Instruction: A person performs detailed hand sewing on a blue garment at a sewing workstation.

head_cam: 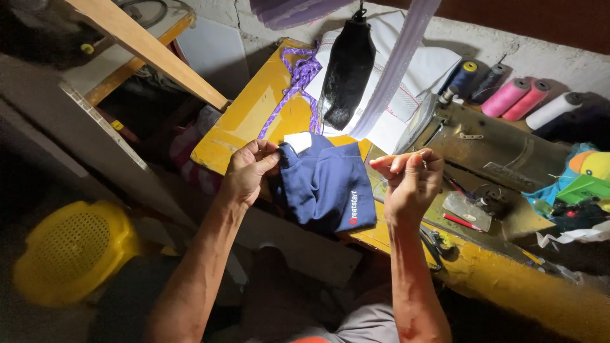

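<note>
Navy fabric piece (327, 184) sits mid-frame, draped over the near edge of the yellow table (251, 111), white patch (298, 141) at its top corner. Left hand (248, 170) pinches the fabric's upper-left edge, fingers closed on it. Right hand (412, 181), right of the fabric and apart from it, has fingertips pinched together on something too small to make out. Just behind the right hand: sewing machine (495, 152). Thread spools (518, 95) line the upper right. Purple cord (298, 82) and a hanging black pouch (346, 70) at top centre. Yellow stool (73, 251) lower left.
</note>
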